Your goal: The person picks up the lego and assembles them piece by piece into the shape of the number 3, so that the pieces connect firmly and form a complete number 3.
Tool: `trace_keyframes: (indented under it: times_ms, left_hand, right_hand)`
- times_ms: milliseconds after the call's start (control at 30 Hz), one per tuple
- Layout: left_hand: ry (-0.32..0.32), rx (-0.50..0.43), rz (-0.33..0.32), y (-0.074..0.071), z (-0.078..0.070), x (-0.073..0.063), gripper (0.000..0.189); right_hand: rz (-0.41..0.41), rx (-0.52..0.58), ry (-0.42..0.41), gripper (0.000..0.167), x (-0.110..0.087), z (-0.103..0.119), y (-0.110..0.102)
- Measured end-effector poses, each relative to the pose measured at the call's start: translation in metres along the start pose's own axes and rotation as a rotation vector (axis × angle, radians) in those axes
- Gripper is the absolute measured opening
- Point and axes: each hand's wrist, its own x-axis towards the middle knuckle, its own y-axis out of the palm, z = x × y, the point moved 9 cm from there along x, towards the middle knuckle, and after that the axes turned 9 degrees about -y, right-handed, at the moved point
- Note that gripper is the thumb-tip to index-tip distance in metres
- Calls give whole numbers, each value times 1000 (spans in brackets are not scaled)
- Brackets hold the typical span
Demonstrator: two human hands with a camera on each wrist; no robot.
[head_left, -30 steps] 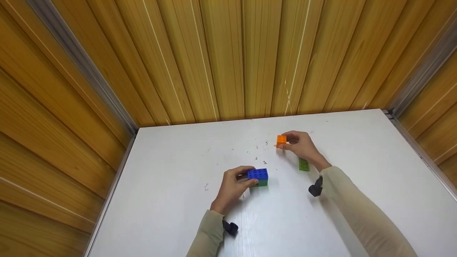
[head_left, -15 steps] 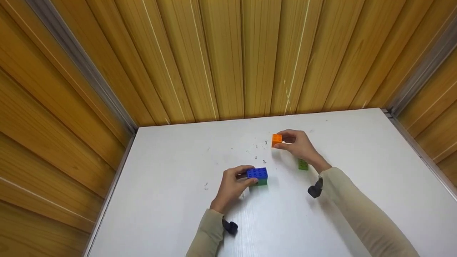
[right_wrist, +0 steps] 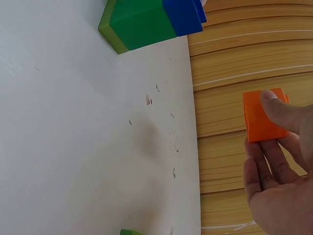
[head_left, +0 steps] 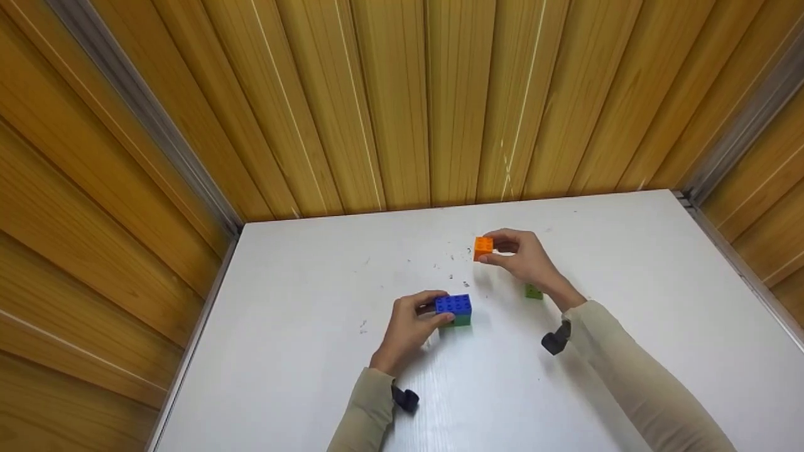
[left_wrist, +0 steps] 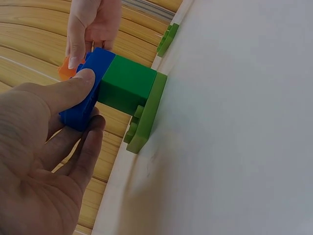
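Note:
My left hand (head_left: 407,326) pinches a blue toy building brick (head_left: 455,304) between thumb and fingers. It tops a small stack: in the left wrist view a green brick (left_wrist: 128,81) sits under the blue one, with a flat lime-green brick (left_wrist: 149,115) at the bottom on the table. Beyond the stack and to its right, my right hand (head_left: 526,258) holds an orange brick (right_wrist: 264,115) by its sides, thumb on one face and fingers on the other, raised over the table. Its studs face up in the head view.
Another flat lime-green brick (head_left: 534,292) lies on the white table (head_left: 295,295), partly hidden behind my right wrist. Small dark marks dot the tabletop between the hands. Wood-patterned panels (head_left: 402,107) stand at the back and both sides.
My right hand has carried the orange brick a little to the left, and its wrist now covers more of the loose lime-green brick. The left hand and stack stay put.

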Motion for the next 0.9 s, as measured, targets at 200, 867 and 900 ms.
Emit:
trace_keyframes:
  times_ms: [200,867,900]
  left_hand:
    - [9,14,-4,0,-2,-1,40]
    - [15,34,1,0,-3,-1,39]
    - [15,33,2,0,-3,0,39]
  right_hand:
    - [-3,4,-28,47,-5,8,5]
    - [25,33,-99,47,-16,27,14]
    - [28,28,-97,47,-17,27,15]
